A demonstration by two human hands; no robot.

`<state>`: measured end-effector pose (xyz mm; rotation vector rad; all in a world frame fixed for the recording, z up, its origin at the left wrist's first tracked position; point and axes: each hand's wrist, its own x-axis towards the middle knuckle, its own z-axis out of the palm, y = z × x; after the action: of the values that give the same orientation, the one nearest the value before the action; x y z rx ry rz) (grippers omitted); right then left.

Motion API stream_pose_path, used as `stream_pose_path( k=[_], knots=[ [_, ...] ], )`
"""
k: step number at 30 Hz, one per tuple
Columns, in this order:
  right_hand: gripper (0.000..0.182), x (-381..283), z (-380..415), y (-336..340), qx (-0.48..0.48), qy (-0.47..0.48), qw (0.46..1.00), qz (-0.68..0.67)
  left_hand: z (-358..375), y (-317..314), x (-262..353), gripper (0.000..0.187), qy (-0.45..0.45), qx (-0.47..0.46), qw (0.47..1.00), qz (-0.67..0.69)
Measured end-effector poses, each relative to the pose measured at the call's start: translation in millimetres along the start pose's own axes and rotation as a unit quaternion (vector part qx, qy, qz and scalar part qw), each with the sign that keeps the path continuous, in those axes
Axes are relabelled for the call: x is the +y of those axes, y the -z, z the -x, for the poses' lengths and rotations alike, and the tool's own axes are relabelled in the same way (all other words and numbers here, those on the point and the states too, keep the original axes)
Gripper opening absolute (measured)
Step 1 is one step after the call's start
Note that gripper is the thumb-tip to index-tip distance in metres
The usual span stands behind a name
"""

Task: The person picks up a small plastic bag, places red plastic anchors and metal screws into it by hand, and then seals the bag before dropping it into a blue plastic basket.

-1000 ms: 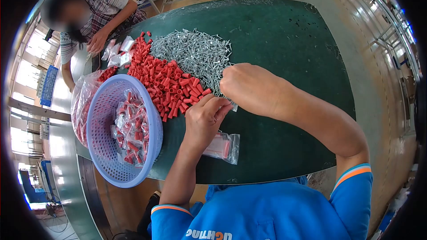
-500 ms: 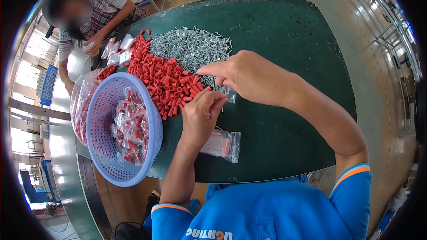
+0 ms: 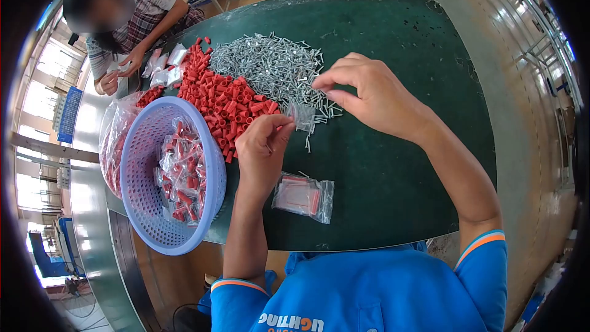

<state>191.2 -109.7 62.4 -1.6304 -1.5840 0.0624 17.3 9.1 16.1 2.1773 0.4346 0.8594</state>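
My left hand [image 3: 263,147] pinches the edge of a small clear plastic bag [image 3: 302,117] between thumb and fingers, near the front of the red plug pile [image 3: 230,101]. My right hand [image 3: 362,89] is at the right edge of the heap of grey screws [image 3: 270,67], thumb and fingertips close together; whatever lies between them is too small to make out. A few loose screws [image 3: 308,143] lie below the small bag. Nearer to me, a clear packet [image 3: 303,198] with red pieces inside rests on the green table [image 3: 393,197].
A blue perforated basket [image 3: 132,209] holding bagged red plugs stands at the left. Beside it is a large clear bag [image 3: 112,147]. Small packets [image 3: 166,77] lie farther back, near a co-worker [image 3: 144,18] seated at the upper left.
My right hand has moved right, away from my left hand. My left hand has shifted slightly left, and the small bag shows more. The co-worker's hands have come closer together.
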Motion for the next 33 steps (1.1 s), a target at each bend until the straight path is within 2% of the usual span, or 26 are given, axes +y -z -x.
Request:
stream_pose_path(
  k=[1,3,5,12,15,18,25,27,33],
  knots=[
    [0.014,0.3,3.4,-0.1,0.000,0.002,1.000,-0.003,-0.8,2.7,-0.3,0.009,0.039,0.003,0.999,0.012],
    [0.014,2.0,9.7,-3.3,-0.081,-0.049,0.995,0.017,-2.9,5.0,-2.1,0.007,0.035,0.023,0.999,0.022],
    [0.012,5.7,13.9,-14.5,-0.081,-0.048,0.996,0.001,-4.0,9.6,-4.7,0.007,0.054,0.038,0.998,-0.017],
    [0.013,10.2,14.4,-45.0,-0.090,-0.026,0.996,0.000,-5.2,16.1,-13.9,0.008,0.044,0.095,0.995,0.004],
    [0.017,5.5,12.7,-69.0,-0.079,-0.001,0.997,-0.014,-5.5,18.8,-15.4,0.009,0.048,0.108,0.993,0.015],
    [0.024,-7.2,8.5,-90.4,-0.070,-0.024,0.997,0.036,-5.5,16.8,-13.0,0.009,0.033,0.120,0.992,-0.015],
    [0.022,-11.1,9.1,-115.5,-0.068,0.001,0.990,0.120,-4.2,14.3,-13.9,0.010,0.018,0.135,0.991,-0.019],
    [0.020,-7.3,10.3,-119.1,-0.038,0.019,0.991,0.130,-4.5,14.4,-13.2,0.010,0.017,0.130,0.991,-0.029],
    [0.012,-1.0,12.2,-110.1,0.001,0.047,0.997,0.061,-4.2,13.0,-11.6,0.010,0.023,0.127,0.991,-0.029]
  ],
)
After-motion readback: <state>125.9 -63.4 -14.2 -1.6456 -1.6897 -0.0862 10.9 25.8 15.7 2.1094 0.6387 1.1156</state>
